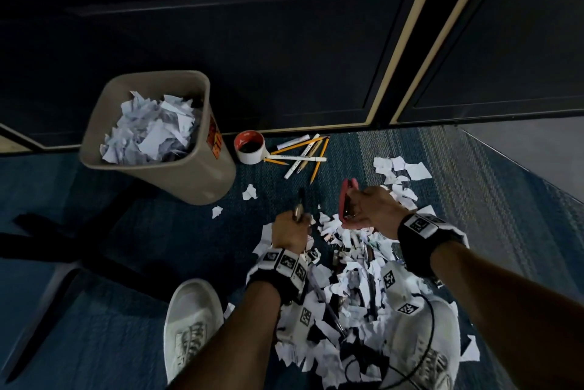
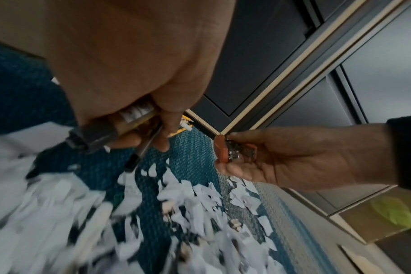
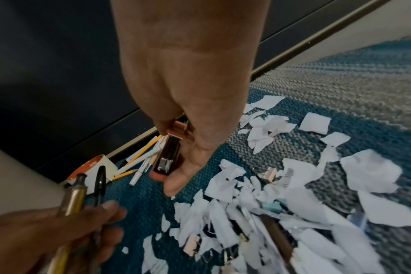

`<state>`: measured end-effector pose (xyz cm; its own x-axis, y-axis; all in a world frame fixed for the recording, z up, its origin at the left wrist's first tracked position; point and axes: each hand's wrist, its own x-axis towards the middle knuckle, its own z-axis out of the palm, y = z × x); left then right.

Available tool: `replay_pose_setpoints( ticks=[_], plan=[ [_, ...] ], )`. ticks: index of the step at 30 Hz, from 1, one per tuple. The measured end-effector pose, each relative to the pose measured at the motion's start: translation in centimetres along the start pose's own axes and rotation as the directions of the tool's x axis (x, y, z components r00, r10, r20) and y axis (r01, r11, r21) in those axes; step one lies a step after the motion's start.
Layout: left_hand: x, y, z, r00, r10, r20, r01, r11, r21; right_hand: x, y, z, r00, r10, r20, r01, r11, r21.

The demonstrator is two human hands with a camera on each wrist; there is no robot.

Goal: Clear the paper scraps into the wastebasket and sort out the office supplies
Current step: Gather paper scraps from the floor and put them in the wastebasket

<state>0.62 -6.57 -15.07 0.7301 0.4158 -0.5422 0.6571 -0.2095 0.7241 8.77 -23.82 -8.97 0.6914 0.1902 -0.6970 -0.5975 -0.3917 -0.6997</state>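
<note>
Two hands are loaded: the left hand [image 1: 289,228] grips pens [image 3: 87,191], the right hand [image 1: 374,208] clasps the red stapler [image 1: 346,200], mid-frame above the scraps [image 1: 354,279]. Both belong beside the pencils [image 1: 303,152], right of the wastebasket [image 1: 202,174].

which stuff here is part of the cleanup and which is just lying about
Part of the job: wastebasket, paper scraps, stapler in the right hand, pens in the left hand, sorted pencils, tape roll.

Lying about: white shoes, chair base.

Blue woven carpet [image 1: 110,263] covers the floor, turning grey at the right. Dark wall panels [image 1: 252,42] with cream trim [image 1: 407,32] stand far; light is dim.
</note>
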Motion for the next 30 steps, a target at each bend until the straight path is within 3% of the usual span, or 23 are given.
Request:
replay_pose_setpoints(
  ticks=[3, 5, 7, 10, 12, 14, 17, 21, 26, 30],
  plan=[
    [3.1, 1.7, -1.0, 0.999, -0.036, -0.014, 0.038, 0.994, 0.099, 1.7, -0.6, 0.7, 0.996, 0.083, -0.02, -0.08, 0.99, 0.119],
    [5.1, 3.1, -1.9, 1.0, 0.001, -0.018, 0.004, 0.971, 0.239, 3.0, -1.2, 1.2, 0.988, 0.15, -0.027, -0.145, 0.979, 0.147],
    [6.8, 4.5, -2.8, 0.996, 0.092, -0.01, -0.082, 0.927, 0.366, 4.2, -1.8, 1.4, 0.987, 0.158, -0.018, -0.154, 0.978, 0.14],
    [9.1, 5.9, -3.2, 0.975, 0.219, 0.041, -0.214, 0.871, 0.442, 5.5, -2.7, 1.5, 0.993, 0.119, 0.016, -0.119, 0.992, -0.03],
    [9.7, 6.7, -3.4, 0.956, 0.293, 0.027, -0.271, 0.84, 0.471, 6.4, -3.2, 1.2, 0.992, 0.121, 0.045, -0.12, 0.993, -0.016],
    [9.6, 6.7, -3.7, 0.926, 0.376, -0.009, -0.331, 0.826, 0.456, 7.0, -3.7, -0.2, 0.988, 0.143, 0.059, -0.129, 0.971, -0.201],
    [8.9, 4.1, -5.0, 0.902, 0.42, -0.104, -0.316, 0.804, 0.503, 7.1, -5.2, -4.3, 0.985, 0.15, 0.085, -0.077, 0.825, -0.561],
    [7.7, -2.6, -7.7, 0.918, 0.284, -0.277, -0.129, 0.873, 0.47, 7.6, -5.8, -8.4, 0.989, 0.102, 0.104, 0.007, 0.684, -0.73],
    [7.9, -4.5, -7.4, 0.95, -0.001, -0.311, 0.11, 0.936, 0.335, 6.1, -3.9, -4.2, 0.985, 0.054, 0.166, 0.075, 0.726, -0.684],
    [9.7, -3.0, -6.1, 0.949, 0.039, -0.313, 0.099, 0.905, 0.414, 4.3, -2.5, 3.0, 0.929, -0.009, 0.369, 0.236, 0.782, -0.576]
  ],
)
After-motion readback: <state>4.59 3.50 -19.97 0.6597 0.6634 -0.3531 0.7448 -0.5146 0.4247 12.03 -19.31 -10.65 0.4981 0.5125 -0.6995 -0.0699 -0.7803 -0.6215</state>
